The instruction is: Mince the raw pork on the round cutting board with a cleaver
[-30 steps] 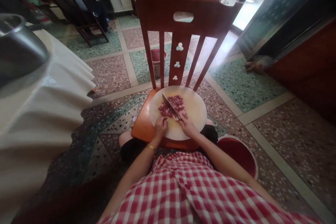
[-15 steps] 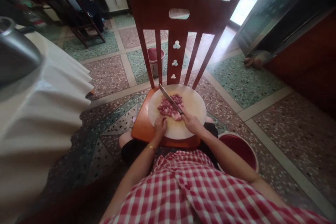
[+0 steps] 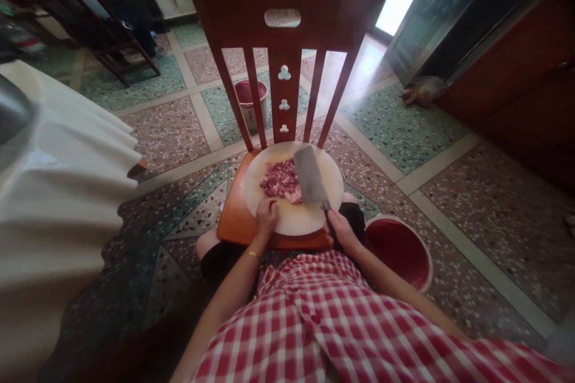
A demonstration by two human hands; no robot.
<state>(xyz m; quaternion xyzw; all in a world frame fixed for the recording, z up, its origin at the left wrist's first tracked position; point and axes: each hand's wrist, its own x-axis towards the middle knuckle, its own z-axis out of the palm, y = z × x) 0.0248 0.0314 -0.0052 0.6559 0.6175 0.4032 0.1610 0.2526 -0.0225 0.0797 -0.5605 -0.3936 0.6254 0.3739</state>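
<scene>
The right hand [image 3: 343,232] gripped the broad grey metal cleaver [image 3: 309,175], long axis running near-right to far-left. The curled left hand [image 3: 266,216], its hold unclear, was nearer the chopped red meat [image 3: 281,182], just beyond it on the round white board [image 3: 294,223], left of the cleaver.

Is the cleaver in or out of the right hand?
In: the right hand grips the cleaver by its dark handle.

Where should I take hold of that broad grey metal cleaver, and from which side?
Probably its slim dark handle, from the near right: it points back toward the camera, where the right hand grips it, while the broad flat blade slants away over the round white board.
</scene>
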